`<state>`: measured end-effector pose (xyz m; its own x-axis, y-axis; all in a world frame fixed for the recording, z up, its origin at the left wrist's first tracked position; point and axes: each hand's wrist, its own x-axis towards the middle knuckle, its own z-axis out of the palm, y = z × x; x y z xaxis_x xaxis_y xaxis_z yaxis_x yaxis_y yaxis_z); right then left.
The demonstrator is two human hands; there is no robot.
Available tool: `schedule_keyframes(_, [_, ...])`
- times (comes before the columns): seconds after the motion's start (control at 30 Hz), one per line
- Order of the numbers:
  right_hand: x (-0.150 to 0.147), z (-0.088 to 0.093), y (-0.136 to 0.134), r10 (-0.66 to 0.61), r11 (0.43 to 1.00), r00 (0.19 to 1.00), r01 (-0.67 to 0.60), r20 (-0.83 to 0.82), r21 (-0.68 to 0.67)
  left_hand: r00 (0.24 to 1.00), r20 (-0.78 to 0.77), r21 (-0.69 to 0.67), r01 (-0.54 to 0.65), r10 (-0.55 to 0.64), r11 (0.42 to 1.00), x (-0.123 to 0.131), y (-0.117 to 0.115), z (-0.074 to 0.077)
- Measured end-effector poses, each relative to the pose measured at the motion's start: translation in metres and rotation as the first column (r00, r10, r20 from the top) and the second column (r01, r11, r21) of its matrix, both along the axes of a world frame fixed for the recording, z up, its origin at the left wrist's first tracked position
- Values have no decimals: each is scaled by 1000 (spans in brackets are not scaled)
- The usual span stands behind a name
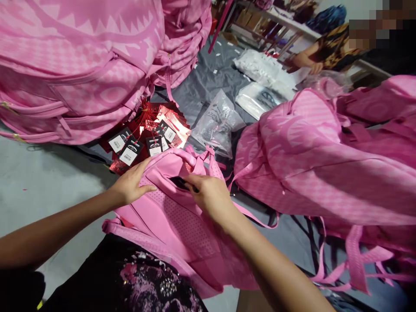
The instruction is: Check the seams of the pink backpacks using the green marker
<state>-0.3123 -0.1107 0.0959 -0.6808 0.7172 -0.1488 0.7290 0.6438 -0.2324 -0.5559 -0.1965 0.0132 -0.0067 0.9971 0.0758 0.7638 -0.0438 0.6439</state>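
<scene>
A pink backpack (177, 216) lies in front of me with its perforated back panel facing up. My left hand (131, 182) rests on its upper left edge, fingers stretched out and thumb apart. My right hand (208, 193) is closed around a small black object (179, 182) at the upper part of the back panel. Part of that object is hidden by my fingers, and its kind cannot be made out. Just beyond the bag lie several black hang tags (131, 151) with white labels, on red strings, among shiny red foil packets (173, 125).
Large pink backpacks are piled at the left (81, 73) and right (325, 160), with loose straps (354, 260) hanging at lower right. A clear plastic bag (217, 119) and white plastic packages (260, 99) lie on the dark cloth (208, 60). Another person's hand (313, 67) shows at the back.
</scene>
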Motion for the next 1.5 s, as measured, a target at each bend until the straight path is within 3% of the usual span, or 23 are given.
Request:
schedule_keyframes(0.07, [-15, 0, 2, 143, 989, 973, -135, 183, -56, 1000, 8, 57, 3, -3, 998, 1, -5, -15])
schedule_keyframes(0.13, [-27, -2, 4, 208, 978, 942, -195, 263, -74, 1000, 7, 157, -6, 4, 988, 4, -6, -24])
schedule_keyframes(0.37, [-39, -5, 10, 294, 954, 903, -257, 312, -157, 1000, 1, 239, -7, 7, 971, 4, -2, -31])
schedule_keyframes(0.47, [-40, 1, 7, 239, 970, 918, -214, 315, -112, 1000, -12, 258, 0, 3, 966, 3, -2, -30])
schedule_keyframes(0.57, [-45, 2, 3, 124, 992, 973, -118, 196, -44, 1000, -22, 264, 7, -1, 964, 4, -3, -29])
schedule_keyframes(0.73, [-62, -13, 4, 132, 973, 986, -149, -101, -175, 999, -40, 217, 9, 0, 976, 1, -3, -31])
schedule_keyframes(0.9, [-78, -19, 8, 34, 981, 976, -74, -214, -182, 1000, -26, 173, 1, 3, 985, -2, -4, -29])
schedule_keyframes(1.0, [-83, -16, 8, 60, 987, 987, -81, -148, -141, 1000, -24, 128, 8, -5, 992, -4, -3, -24])
schedule_keyframes(1.1, [-81, -12, 4, 6, 997, 999, -8, -38, -75, 1000, -14, 114, 14, -12, 993, -4, -3, -22])
schedule_keyframes(1.17, [-75, -10, 2, -17, 998, 999, 14, -52, -58, 1000, -17, 117, 6, -4, 993, -4, -4, -24])
schedule_keyframes(1.27, [-64, -11, 3, 84, 993, 992, -91, -100, -73, 999, -33, 141, -10, 15, 990, -4, -3, -29])
schedule_keyframes(1.37, [-60, -14, 5, 211, 976, 977, -213, -42, -52, 1000, -26, 148, -12, 16, 989, -5, -2, -33])
schedule_keyframes(1.5, [-64, -19, -2, 189, 982, 978, -190, 93, 2, 999, 3, 80, -39, 39, 996, -8, -3, -35])
